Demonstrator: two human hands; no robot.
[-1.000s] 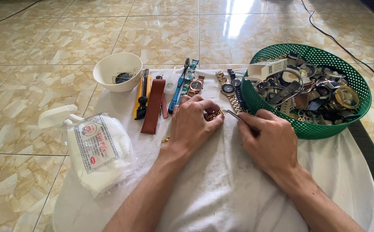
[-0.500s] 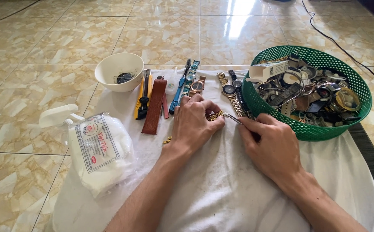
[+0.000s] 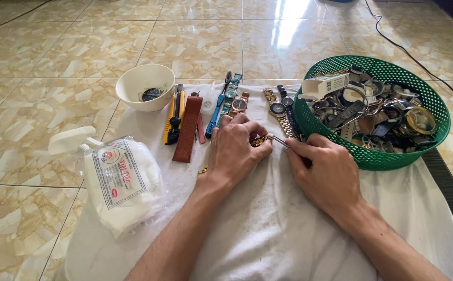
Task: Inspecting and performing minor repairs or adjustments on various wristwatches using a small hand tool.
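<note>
The left hand was closed palm-down over a gold metal watch bracelet, pinning it against the white cloth spread on the tiled floor. The right hand gripped a thin metal tool, its tip touching the links just right of the left fingers. The step in hand appeared to be work on a link or pin of the bracelet; the next move would call for steady, fine pressure at the tip while the left hand kept the links from sliding (the joint itself was too small to make out). A loose gold piece lay just left of the left wrist. Far left stood a smooth white bowl; beside it lay a yellow-handled knife and a brown leather strap. To the right sat a green perforated plastic basket heaped with watches and parts
</note>
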